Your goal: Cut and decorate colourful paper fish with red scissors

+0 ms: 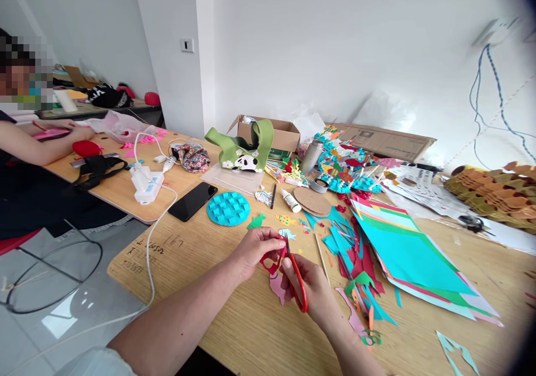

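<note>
In the right hand (pixel 309 289), red scissors (pixel 298 289) sit half-hidden.

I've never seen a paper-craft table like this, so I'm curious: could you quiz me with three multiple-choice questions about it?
1. Which hand holds the scissors? A) Left B) Right C) Neither
2. What colour is the round folded paper disc? A) Red B) Yellow C) Turquoise
3. Where is the black phone? A) Flat on the table B) Propped upright C) In a hand

Answers:
1. B: the right hand grips the red handles, while the left hand holds the red paper.
2. C: the whole disc shows turquoise.
3. A: it lies flat beside the disc.
</note>
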